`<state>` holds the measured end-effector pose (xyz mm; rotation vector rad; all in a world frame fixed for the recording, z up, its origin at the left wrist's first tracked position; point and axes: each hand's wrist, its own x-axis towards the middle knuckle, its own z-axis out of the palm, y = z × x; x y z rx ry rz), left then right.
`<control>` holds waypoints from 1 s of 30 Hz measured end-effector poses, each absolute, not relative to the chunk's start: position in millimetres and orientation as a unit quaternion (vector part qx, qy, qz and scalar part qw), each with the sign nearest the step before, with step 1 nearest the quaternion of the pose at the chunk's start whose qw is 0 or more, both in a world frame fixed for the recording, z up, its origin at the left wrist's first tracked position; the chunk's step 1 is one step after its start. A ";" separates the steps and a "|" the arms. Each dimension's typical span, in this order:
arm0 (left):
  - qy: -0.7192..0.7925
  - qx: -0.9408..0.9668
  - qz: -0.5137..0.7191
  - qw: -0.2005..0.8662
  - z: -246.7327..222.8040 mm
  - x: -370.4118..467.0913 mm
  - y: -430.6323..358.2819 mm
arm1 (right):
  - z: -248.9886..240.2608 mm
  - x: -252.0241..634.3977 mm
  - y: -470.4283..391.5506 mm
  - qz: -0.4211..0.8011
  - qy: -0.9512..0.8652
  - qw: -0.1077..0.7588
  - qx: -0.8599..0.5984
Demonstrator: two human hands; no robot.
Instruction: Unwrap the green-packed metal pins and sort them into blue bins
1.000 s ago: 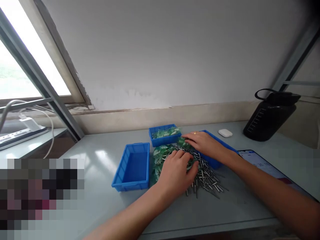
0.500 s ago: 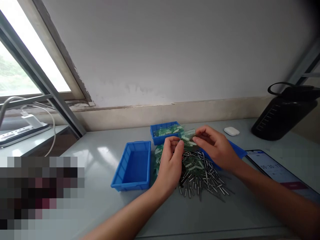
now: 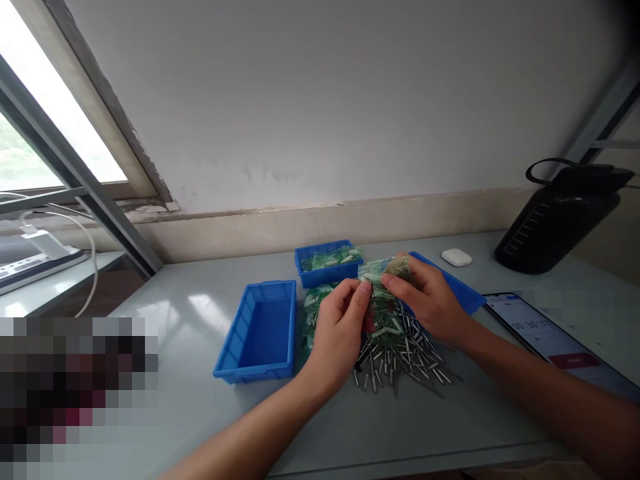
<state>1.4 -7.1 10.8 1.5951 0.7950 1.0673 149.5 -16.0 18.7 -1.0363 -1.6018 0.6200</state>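
Observation:
Between my hands, above the pile, is a small clear green plastic bag (image 3: 373, 269) with pale pieces showing in it. My left hand (image 3: 340, 330) pinches its near left edge between thumb and fingers. My right hand (image 3: 437, 303) grips the bag's right side, thumb in front and fingers behind. Below lies a heap of thin metal rods that look like blind rivets (image 3: 395, 363), with green bag material on top. More green bags (image 3: 315, 300) lie left of the heap, partly hidden by my left hand.
An empty blue bin (image 3: 254, 377) stands at left. Behind, a smaller blue bin (image 3: 327, 275) holds green bags. Another blue bin (image 3: 460, 292) sits behind my right hand. To the right are a phone (image 3: 555, 333), a white case (image 3: 456, 257) and a black bottle (image 3: 555, 227).
The bag has shifted in my fingers, and my right hand now covers more of its right side. Both hands stay close together over the heap. The view has turned slightly right.

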 end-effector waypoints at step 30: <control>0.318 0.681 0.461 0.472 10.0 -1.8 -7.2 | 14.5 152.1 -17.2 0.242 -0.745 0.465 -0.412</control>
